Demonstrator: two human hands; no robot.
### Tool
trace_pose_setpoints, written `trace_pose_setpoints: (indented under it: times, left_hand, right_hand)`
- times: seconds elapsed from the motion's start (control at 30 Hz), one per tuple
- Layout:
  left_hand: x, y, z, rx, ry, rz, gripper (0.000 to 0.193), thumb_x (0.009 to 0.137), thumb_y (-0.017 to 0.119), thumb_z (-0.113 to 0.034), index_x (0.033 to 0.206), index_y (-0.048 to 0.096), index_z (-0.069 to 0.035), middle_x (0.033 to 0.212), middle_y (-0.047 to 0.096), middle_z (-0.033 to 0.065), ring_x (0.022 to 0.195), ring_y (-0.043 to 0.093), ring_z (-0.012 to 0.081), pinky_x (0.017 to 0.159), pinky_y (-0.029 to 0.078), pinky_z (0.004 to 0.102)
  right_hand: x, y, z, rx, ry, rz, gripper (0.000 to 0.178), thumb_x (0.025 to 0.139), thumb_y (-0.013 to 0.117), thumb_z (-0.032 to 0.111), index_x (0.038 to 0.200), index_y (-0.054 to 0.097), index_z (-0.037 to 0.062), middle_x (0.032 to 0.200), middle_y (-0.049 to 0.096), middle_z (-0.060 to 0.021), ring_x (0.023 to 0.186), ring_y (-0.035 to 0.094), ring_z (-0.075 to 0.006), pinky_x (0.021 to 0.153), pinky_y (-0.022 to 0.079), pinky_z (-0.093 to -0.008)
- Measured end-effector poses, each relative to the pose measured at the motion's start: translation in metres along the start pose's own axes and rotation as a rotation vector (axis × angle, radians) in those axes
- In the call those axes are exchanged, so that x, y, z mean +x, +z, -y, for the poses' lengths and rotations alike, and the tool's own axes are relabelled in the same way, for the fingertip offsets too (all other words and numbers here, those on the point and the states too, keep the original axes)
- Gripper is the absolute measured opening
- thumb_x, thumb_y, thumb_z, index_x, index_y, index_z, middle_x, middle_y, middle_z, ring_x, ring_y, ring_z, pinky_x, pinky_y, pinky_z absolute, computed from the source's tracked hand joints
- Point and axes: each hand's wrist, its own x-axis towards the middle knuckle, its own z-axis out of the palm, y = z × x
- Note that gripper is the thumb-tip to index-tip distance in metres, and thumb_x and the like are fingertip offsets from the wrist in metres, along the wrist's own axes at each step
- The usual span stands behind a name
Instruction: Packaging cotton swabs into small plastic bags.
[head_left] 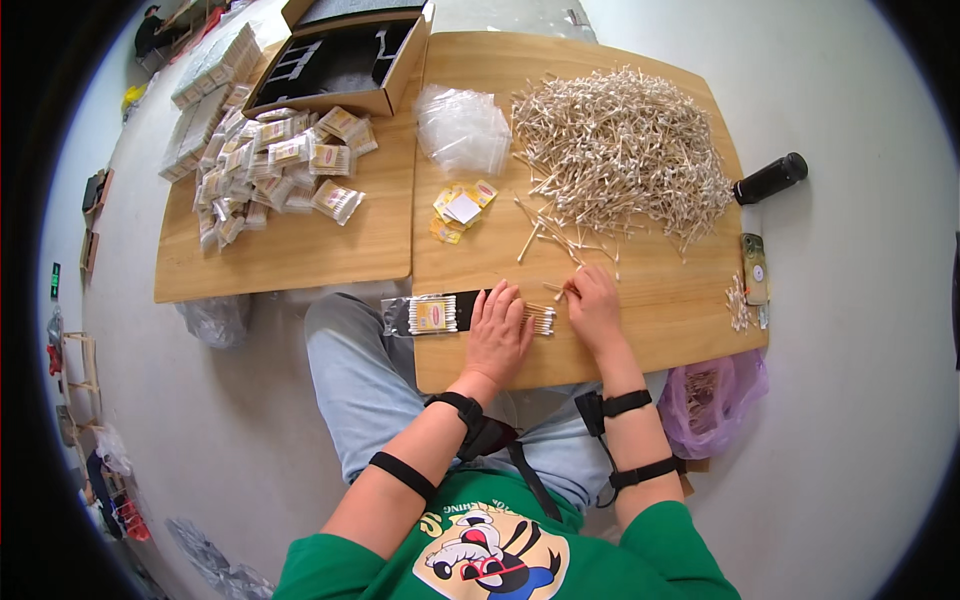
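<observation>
My left hand [497, 335] lies flat, fingers stretched out over a black strip [467, 306] near the table's front edge. From under its fingers stick the tips of a row of cotton swabs [545, 320]. A clear bag [396, 317] at the strip's left end holds a row of swabs with a yellow card [432, 316]. Just right of the row, my right hand [594, 308] is closed in a pinch on cotton swabs [559, 290]. Beyond it, loose swabs trail from a large heap of cotton swabs [625, 150]. How many swabs the right hand pinches is hidden.
Clear empty bags [462, 130] and yellow cards [462, 208] lie left of the heap. Filled packs [285, 165] and an open box [345, 65] cover the left table. A black bottle [770, 180] and a phone [754, 268] edge the right; a purple bag [715, 400] hangs below.
</observation>
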Motion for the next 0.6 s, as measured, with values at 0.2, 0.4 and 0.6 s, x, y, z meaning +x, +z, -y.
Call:
trace_pose_setpoints:
  times: [0.2,0.4,0.6]
  left_hand:
    - [0.002,-0.001,-0.001,0.033,0.021,0.017,0.03,0.094,0.06,-0.024,0.117,0.057,-0.006,0.134,0.052,0.0125,0.138,0.04,0.0293,0.116,0.027,0.0473]
    - [0.001,-0.002,-0.002,0.013,-0.008,0.047,0.03,0.094,0.059,-0.023,0.117,0.057,-0.005,0.135,0.051,0.0125,0.138,0.04,0.0296,0.116,0.026,0.0471]
    - [0.001,-0.001,0.0,-0.016,0.013,0.036,0.025,0.093,0.06,-0.023,0.11,0.056,-0.005,0.131,0.052,0.0127,0.137,0.041,0.0303,0.115,0.028,0.0488]
  right_hand:
    - [-0.022,-0.019,-0.005,0.274,0.473,-0.127,0.024,0.076,0.069,0.0,0.098,0.062,0.0059,0.101,0.059,-0.0094,0.09,0.059,-0.0308,0.081,0.048,-0.0392]
    - [-0.013,-0.025,0.0,0.108,0.206,-0.111,0.03,0.074,0.072,0.003,0.102,0.063,0.0083,0.108,0.057,-0.01,0.092,0.059,-0.0299,0.081,0.049,-0.0391]
    - [-0.017,-0.019,-0.005,0.011,0.163,0.079,0.021,0.077,0.07,0.004,0.096,0.062,0.0078,0.096,0.06,-0.0105,0.09,0.059,-0.0319,0.079,0.05,-0.0396]
